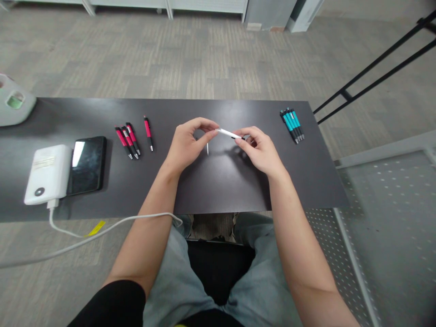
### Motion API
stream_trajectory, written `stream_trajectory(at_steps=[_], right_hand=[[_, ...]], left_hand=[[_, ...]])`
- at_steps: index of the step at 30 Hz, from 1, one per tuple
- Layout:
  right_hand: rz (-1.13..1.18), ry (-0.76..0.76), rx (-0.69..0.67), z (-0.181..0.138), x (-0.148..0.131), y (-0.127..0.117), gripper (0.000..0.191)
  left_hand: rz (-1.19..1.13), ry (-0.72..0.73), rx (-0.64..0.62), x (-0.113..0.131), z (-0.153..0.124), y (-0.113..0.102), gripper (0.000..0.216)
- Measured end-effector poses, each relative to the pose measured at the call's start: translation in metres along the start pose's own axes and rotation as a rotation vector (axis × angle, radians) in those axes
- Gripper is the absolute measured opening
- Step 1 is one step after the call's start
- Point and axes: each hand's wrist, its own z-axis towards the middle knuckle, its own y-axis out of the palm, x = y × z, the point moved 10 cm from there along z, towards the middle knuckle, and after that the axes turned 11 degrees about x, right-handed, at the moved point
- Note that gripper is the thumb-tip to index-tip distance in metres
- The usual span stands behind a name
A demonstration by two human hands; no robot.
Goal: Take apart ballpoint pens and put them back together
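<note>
A white pen part (229,133) with a black end spans the gap between my hands, above the dark table. My left hand (190,141) pinches its left end between thumb and fingertips. The black end is held by my right hand (257,147), fingers closed and curled around it. Just below my left fingertips shows a thin white stick (207,149), like a pen refill; whether it lies on the table or is held, I cannot tell. Left of my hands lies a single red-and-black pen (148,133), beside a group of several red-and-black pens (127,141).
Several teal-and-black pens (292,126) lie together at the table's (218,190) right end. A black phone (86,165) rests by a white power bank (47,172). Its white cable (119,222) crosses my left forearm. A whitish plastic container (15,102) stands far left.
</note>
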Motion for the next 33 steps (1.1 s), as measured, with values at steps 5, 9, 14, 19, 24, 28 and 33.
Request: stream_trajectory(at_steps=[5, 9, 14, 19, 24, 28, 33], right_hand=[[0.019, -0.012, -0.028, -0.001, -0.003, 0.004, 0.033], [0.051, -0.015, -0.066, -0.003, -0.007, 0.010, 0.035], [0.088, 0.004, -0.105, -0.005, -0.017, 0.022, 0.042], [-0.009, -0.059, -0.103, -0.010, -0.039, 0.041, 0.045], [-0.233, -0.162, -0.218, -0.025, -0.054, 0.074, 0.041], [-0.312, -0.192, -0.237, -0.026, -0.051, 0.077, 0.032], [-0.397, -0.123, -0.090, -0.013, -0.035, 0.054, 0.018]], left_hand=[[0.000, -0.012, -0.008, 0.002, -0.001, 0.002, 0.022], [-0.079, -0.014, -0.019, 0.004, -0.001, 0.004, 0.037], [-0.175, -0.025, -0.062, 0.008, -0.003, 0.009, 0.059], [-0.132, -0.061, 0.161, 0.002, 0.003, -0.019, 0.051], [-0.038, -0.043, 0.348, -0.014, 0.010, -0.056, 0.059], [-0.105, -0.011, 0.361, -0.027, 0.014, -0.073, 0.059], [-0.108, -0.027, 0.313, -0.032, 0.014, -0.074, 0.058]])
